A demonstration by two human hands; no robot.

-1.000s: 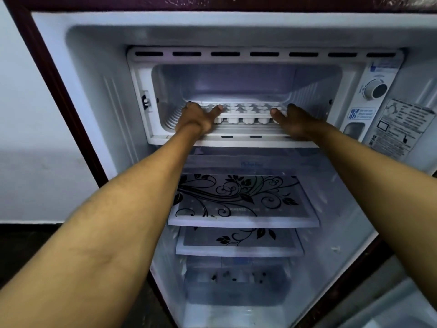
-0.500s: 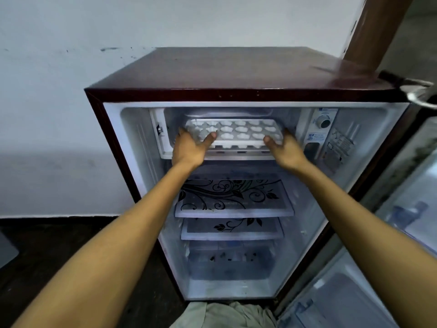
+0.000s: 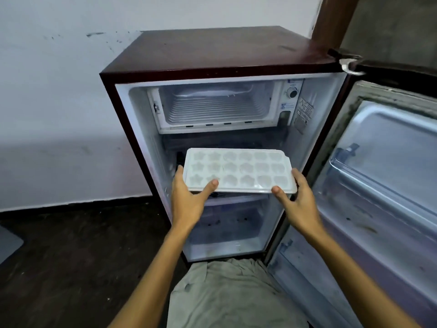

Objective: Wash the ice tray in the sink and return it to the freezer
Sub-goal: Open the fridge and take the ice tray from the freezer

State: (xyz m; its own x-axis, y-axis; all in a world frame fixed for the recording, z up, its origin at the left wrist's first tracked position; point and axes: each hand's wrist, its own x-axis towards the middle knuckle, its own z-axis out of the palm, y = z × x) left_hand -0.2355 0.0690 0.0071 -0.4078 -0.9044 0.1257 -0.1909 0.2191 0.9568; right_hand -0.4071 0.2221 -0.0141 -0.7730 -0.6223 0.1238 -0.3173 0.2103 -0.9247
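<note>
A white ice tray [image 3: 238, 170] with star-shaped cells is held level in front of the open fridge, below the freezer compartment [image 3: 214, 107]. My left hand [image 3: 189, 200] grips its left end, thumb on the top near the front edge. My right hand [image 3: 296, 202] grips the right end, thumb at the front edge. The freezer compartment stands open with a ribbed floor and nothing on it that I can see.
The small maroon fridge [image 3: 212, 58] stands against a white wall. Its door [image 3: 387, 176] is swung open to the right. A grey cloth [image 3: 227, 290] lies on the dark floor in front of the fridge. A thermostat dial [image 3: 292, 93] sits right of the freezer.
Both hands have pulled the ice tray out of the freezer compartment and lowered it in front of the fridge shelves. The camera has moved back and up.
</note>
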